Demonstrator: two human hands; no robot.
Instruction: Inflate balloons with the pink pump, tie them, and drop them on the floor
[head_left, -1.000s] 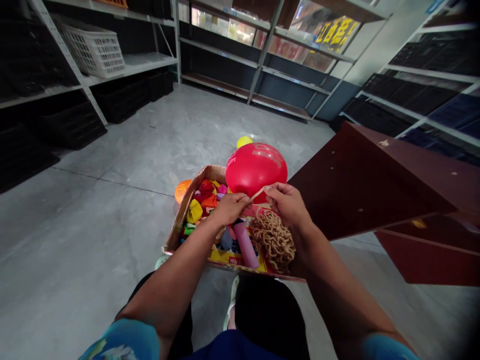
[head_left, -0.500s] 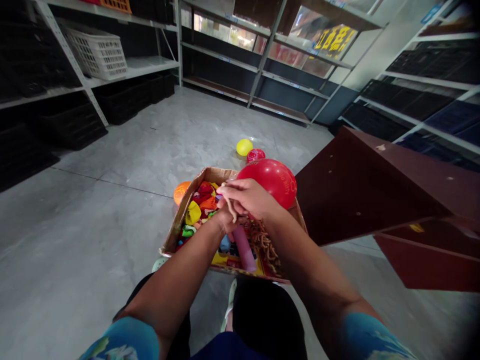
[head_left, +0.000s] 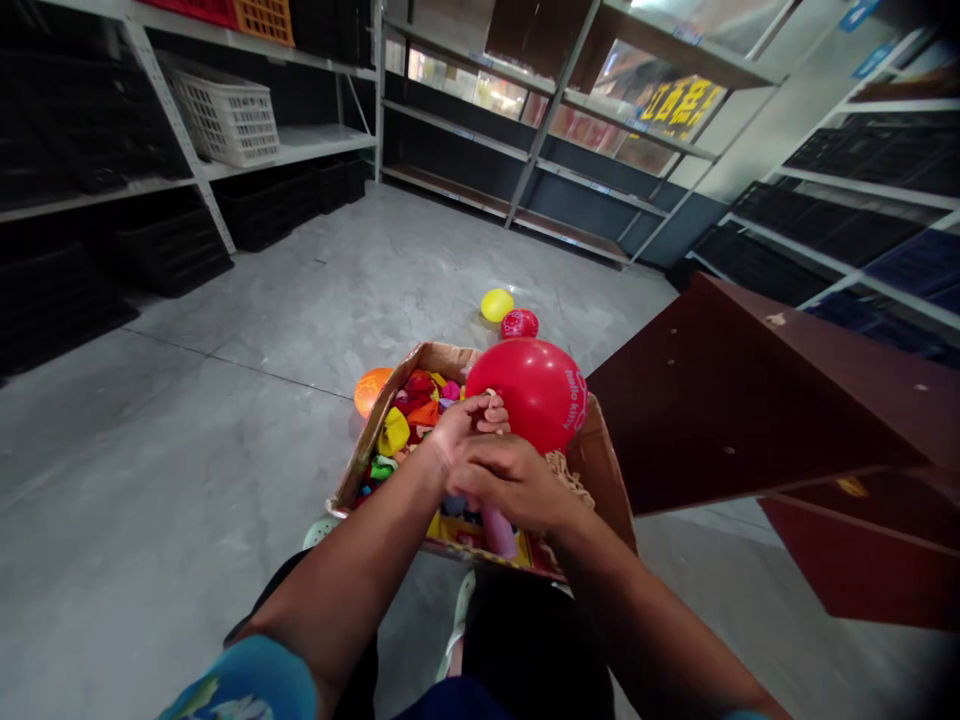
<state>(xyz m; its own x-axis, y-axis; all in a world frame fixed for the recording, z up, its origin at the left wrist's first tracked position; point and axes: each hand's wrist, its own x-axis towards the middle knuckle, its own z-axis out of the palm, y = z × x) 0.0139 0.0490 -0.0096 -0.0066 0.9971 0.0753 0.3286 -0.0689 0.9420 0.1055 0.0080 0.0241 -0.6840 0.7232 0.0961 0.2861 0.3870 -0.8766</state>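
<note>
My left hand (head_left: 477, 415) is closed at the near left side of a big inflated red balloon (head_left: 529, 385), holding it near its neck; a bit of pale cord shows at the fingertips. In front of it, my right hand (head_left: 510, 480) has curled fingers, and what they hold is hidden. Both hands are over a cardboard box (head_left: 611, 480). Inside lie uninflated balloons in many colours (head_left: 394, 432), a light purple cylinder (head_left: 499, 532) and a heap of beige cords (head_left: 568, 478).
On the floor are a yellow balloon (head_left: 497, 305), a small red balloon (head_left: 520, 324) and an orange balloon (head_left: 371, 390). A dark brown panel structure (head_left: 675, 400) stands close on the right. Shelves with black crates (head_left: 165, 250) and a white basket (head_left: 232, 120) line the left.
My right hand has moved down and nearer to me, from above the left hand to in front of it. The stretched pale cord between them is mostly out of sight. The view has tilted slightly.
</note>
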